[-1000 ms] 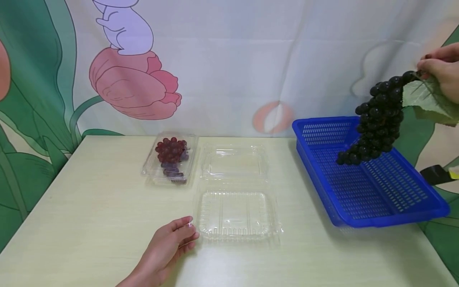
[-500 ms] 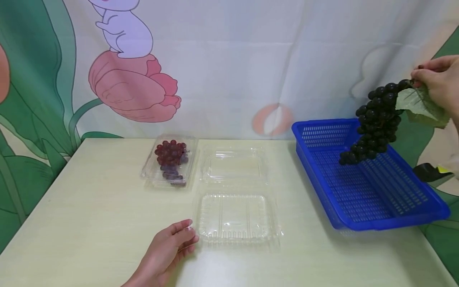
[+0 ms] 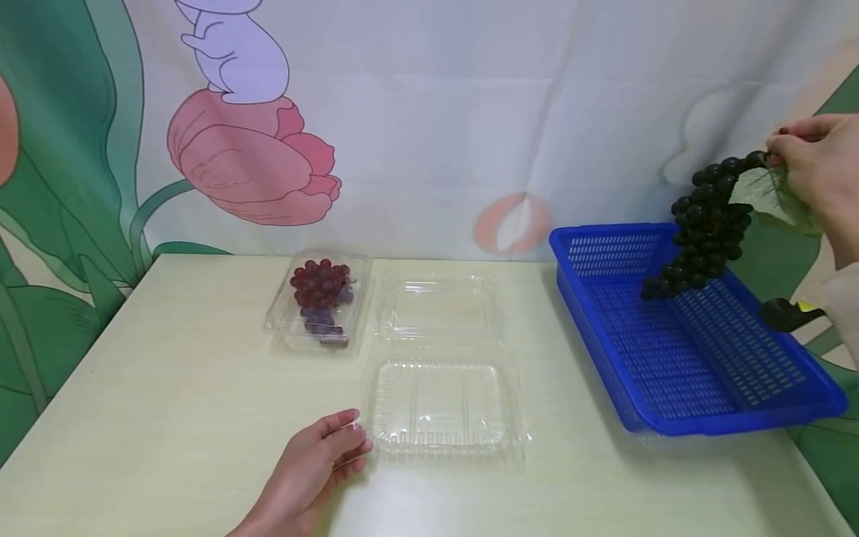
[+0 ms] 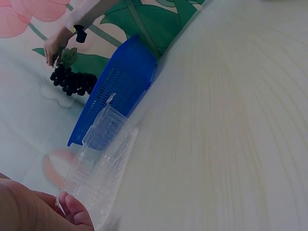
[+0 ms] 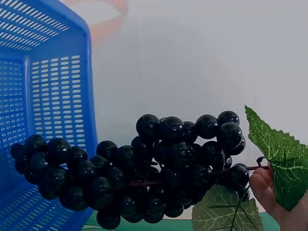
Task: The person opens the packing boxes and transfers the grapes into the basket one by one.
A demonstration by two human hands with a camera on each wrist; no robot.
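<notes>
High at the right of the head view, my right hand (image 3: 815,160) pinches the stem of a bunch of black grapes (image 3: 711,216). Green leaves (image 5: 288,161) hang by the fingers in the right wrist view. The bunch slants down to the left, its lower end over the blue basket (image 3: 587,328). Low in the middle, my left hand (image 3: 305,466) holds the left edge of a clear plastic clamshell box (image 3: 439,403) between thumb and fingers. That box lies unfolded on the table, its lid (image 3: 439,306) toward the back.
A closed clear box (image 3: 282,317) at the back left contains red grapes (image 3: 318,282) and dark purple ones below them. A printed curtain (image 3: 416,149) hangs behind the table (image 3: 168,403). A black strap piece (image 3: 781,315) shows at the right sleeve.
My right hand has come a little left and down with the black grapes, and more of its sleeve shows. The left hand stays at the box's edge.
</notes>
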